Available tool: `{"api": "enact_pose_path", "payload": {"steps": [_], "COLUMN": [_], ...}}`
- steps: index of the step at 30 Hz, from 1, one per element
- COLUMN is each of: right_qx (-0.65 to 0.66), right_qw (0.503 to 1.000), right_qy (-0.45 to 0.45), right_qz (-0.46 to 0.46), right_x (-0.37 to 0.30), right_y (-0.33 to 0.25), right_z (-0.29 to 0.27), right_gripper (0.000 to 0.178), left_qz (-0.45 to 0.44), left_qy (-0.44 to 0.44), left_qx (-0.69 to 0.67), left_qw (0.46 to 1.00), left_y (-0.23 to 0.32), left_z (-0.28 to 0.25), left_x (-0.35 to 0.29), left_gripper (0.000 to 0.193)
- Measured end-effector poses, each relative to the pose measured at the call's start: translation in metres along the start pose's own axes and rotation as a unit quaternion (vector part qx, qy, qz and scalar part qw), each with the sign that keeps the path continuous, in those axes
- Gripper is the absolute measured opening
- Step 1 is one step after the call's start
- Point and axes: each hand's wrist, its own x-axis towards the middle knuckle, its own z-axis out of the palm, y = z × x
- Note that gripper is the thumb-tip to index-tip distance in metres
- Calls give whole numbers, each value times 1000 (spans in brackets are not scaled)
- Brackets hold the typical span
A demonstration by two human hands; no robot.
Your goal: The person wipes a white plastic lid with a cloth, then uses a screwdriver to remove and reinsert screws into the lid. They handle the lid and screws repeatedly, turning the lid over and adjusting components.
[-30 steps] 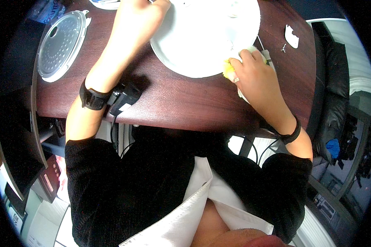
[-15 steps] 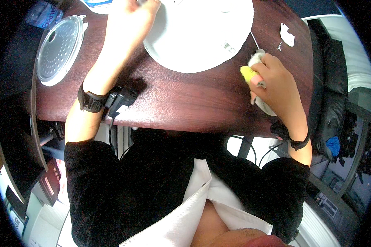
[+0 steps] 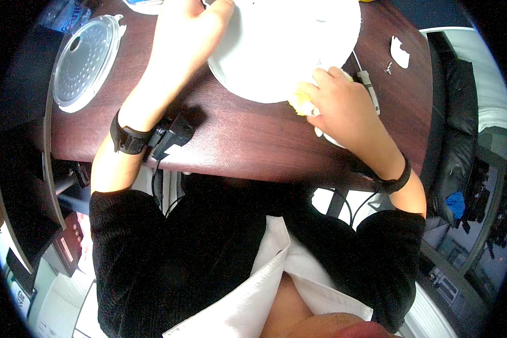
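Observation:
A large round white shell-like thing (image 3: 281, 50) lies on the desk at the top of the head view, partly cut off by the frame. My left hand (image 3: 200, 22) is curled at its left rim; the fingertips run out of view at the top edge. In my right hand (image 3: 343, 104) a bunched yellow-and-white cloth (image 3: 302, 105) is gripped, close against the shell's lower right edge. Just right of that hand lies a thin-shafted tool with a pale grey handle (image 3: 369, 90), like a screwdriver. A broken-edged white piece (image 3: 400, 53) and small screw-like bits (image 3: 388, 69) rest farther right.
A clear round lid with holes (image 3: 87, 65) lies at the left of the brown desk (image 3: 242, 135). Near my left wrist sits a black device (image 3: 174, 135) with a cable hanging over the front edge. A black leather seat (image 3: 459, 112) stands beyond the right edge.
My right hand has moved left with the cloth, up to the white shell, uncovering the tool's handle. The left hand stays at the rim. The whole view has shifted slightly.

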Motion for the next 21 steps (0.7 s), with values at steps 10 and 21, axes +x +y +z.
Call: {"api": "enact_pose_path", "payload": {"steps": [10, 21], "right_qx": [-5, -4], "right_qw": [996, 997], "right_qy": [89, 74], "right_qz": [26, -34], "right_x": [-22, 16], "right_y": [18, 4], "right_z": [-37, 12], "right_gripper": [29, 36], "left_qz": [-53, -29], "left_qy": [86, 68], "left_qx": [50, 78], "left_qw": [994, 994], "left_y": [8, 3], "left_z": [-3, -8], "left_x": [-4, -1], "left_gripper": [36, 40]}}
